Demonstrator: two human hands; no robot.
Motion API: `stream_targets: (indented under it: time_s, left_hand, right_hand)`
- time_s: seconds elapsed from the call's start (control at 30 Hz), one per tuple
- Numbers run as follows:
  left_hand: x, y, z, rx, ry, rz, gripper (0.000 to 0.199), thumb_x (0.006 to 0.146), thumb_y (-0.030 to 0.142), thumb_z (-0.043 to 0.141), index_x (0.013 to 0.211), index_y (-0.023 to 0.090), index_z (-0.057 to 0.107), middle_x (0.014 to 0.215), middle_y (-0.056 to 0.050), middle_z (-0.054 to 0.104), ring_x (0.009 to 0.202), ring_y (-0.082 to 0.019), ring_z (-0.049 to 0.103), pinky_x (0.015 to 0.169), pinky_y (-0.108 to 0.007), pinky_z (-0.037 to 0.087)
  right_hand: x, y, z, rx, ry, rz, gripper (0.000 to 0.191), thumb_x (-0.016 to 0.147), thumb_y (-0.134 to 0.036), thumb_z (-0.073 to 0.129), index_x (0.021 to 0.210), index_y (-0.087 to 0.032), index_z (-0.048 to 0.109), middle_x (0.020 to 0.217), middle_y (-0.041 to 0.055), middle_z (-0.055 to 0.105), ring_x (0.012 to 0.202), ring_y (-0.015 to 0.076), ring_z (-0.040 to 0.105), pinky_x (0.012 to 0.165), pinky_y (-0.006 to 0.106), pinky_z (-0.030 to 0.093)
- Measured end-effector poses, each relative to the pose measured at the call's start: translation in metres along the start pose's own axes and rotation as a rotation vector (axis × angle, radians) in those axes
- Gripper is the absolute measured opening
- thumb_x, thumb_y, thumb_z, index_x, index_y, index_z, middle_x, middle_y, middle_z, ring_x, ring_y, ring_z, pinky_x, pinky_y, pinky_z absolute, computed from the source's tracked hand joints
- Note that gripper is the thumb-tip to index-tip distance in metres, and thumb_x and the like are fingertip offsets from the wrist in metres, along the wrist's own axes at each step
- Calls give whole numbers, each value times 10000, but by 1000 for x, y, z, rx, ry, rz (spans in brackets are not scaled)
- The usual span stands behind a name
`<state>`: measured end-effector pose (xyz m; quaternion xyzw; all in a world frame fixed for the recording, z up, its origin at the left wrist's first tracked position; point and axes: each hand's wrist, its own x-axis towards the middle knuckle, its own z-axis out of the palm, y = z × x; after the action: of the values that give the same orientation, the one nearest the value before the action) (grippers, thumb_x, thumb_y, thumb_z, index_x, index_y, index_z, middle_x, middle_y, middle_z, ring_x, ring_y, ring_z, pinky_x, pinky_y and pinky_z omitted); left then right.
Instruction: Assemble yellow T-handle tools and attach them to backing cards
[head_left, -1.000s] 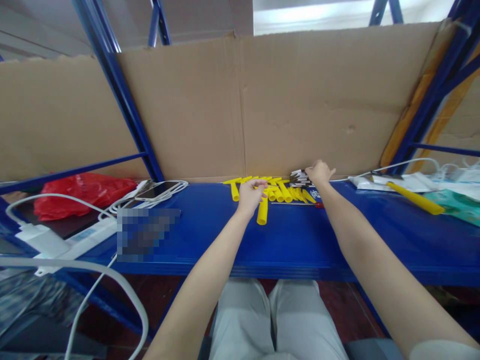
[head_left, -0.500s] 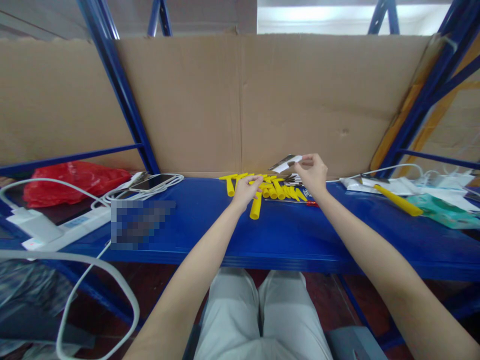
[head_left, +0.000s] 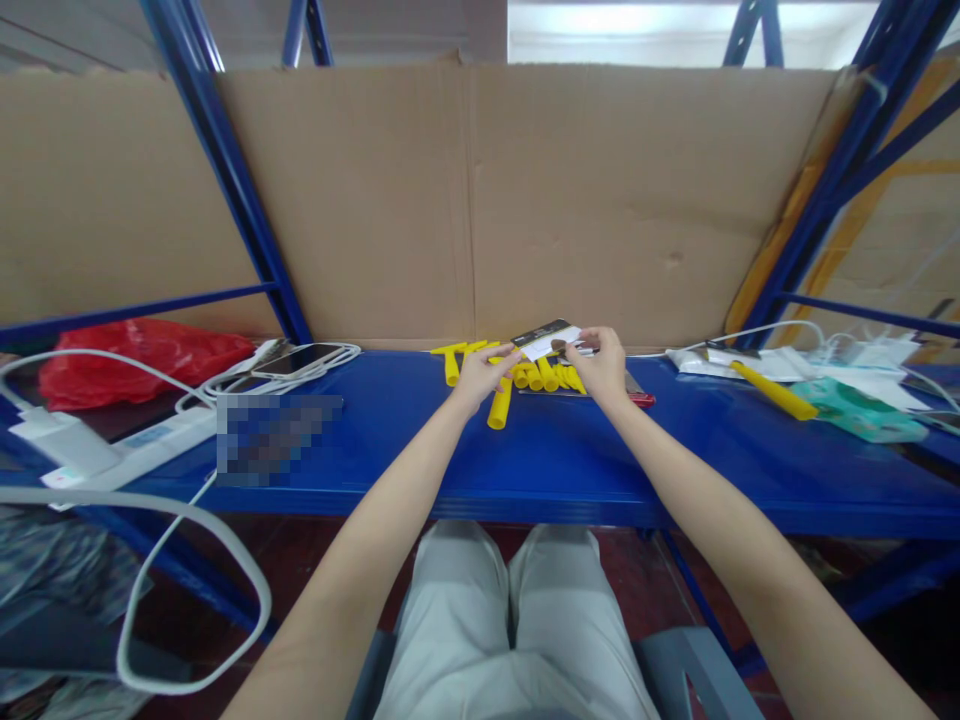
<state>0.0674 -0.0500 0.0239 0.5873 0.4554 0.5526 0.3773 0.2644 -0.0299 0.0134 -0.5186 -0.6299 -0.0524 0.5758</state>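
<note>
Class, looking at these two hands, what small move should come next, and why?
Probably the left hand should pinch the left end of the black-and-white piece: its fingertips are at or beside that end, while the right hand holds the opposite end, so a second grip would likely steady it.

- Passable low over the bare blue shelf [head_left: 562, 460] between the forearms, in front of the yellow pieces [head_left: 535, 377].
- Narrowed there by one yellow tube [head_left: 499, 405] jutting toward the front edge.
- Passable too left of the left hand [head_left: 482, 375], as far as the white cables [head_left: 341, 356] and power strip [head_left: 161, 440].
- Roomy right of the right hand [head_left: 602, 362], up to the yellow handle [head_left: 774, 390] and green packet [head_left: 859, 408].
- Crowded at centre by both hands and the black-and-white card [head_left: 546, 340].
- Walled off behind by upright cardboard [head_left: 600, 200].
- Hemmed far left by the red bag [head_left: 142, 360].
</note>
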Motion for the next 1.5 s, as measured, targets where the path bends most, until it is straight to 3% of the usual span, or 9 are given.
stream_targets:
  time_s: [0.17,0.3,0.4,0.5,0.7,0.9,1.13,1.33,1.5]
  left_hand:
    - [-1,-1,2,-14,17,25,340,759,151,705,1098,130,696,998,-81,712,550,-77,618,402,-160,416]
    - [2,-4,2,-28,29,30,71,749,155,702,808,115,708,700,-27,680,511,-97,610,402,-165,408]
    - [8,-6,-2,-126,68,62,128,707,190,741,677,125,635,581,8,619,496,-95,595,410,-159,417]
    - [12,-7,-5,-237,84,92,168,668,212,767,693,132,621,619,2,645,515,-90,595,427,-158,431]
    - [14,-8,-5,-273,80,70,133,675,163,743,706,135,616,673,-20,657,556,-110,617,453,-173,432]
    - [16,-16,-9,13,246,24,76,720,88,640,755,154,652,833,-52,686,572,-127,623,483,-204,449]
    - [9,-25,-5,235,94,-443,126,697,219,749,712,166,636,719,-101,643,479,-169,605,294,-179,225]
    - [6,-28,0,-134,-3,-549,161,704,82,722,693,174,590,533,10,489,313,-53,357,276,-160,97]
    - [6,-20,0,-200,-94,-503,152,800,110,638,679,174,574,472,29,435,321,-44,302,291,-145,120]
  right_hand:
    - [-5,-4,3,-6,-15,-48,179,779,-308,584,922,-201,561,993,89,603,869,218,616,830,367,484]
    - [-9,-6,10,111,-72,-97,172,781,-288,593,927,-206,556,981,80,612,890,208,618,841,359,494]
    - [-10,-2,18,281,-118,-61,249,781,-313,602,998,-200,550,1010,80,629,824,183,631,785,340,516]
    - [-7,5,23,392,-149,-14,309,793,-406,603,1020,-199,578,990,76,651,732,163,621,694,326,523]
    - [-3,10,19,440,-176,-67,383,739,-577,634,754,-195,655,748,37,639,650,156,573,610,307,503]
    - [-2,5,17,591,-223,79,387,706,-576,662,749,-192,646,595,-14,586,519,118,520,516,262,471]
    - [1,12,13,585,-168,122,327,700,-509,683,741,-187,639,628,7,623,558,136,562,503,262,480]
    - [0,12,16,578,-190,130,345,696,-528,679,751,-189,649,598,-1,605,540,137,555,486,264,480]
    - [-1,8,14,581,-164,129,352,688,-535,678,741,-190,637,577,-11,587,502,124,528,456,255,462]
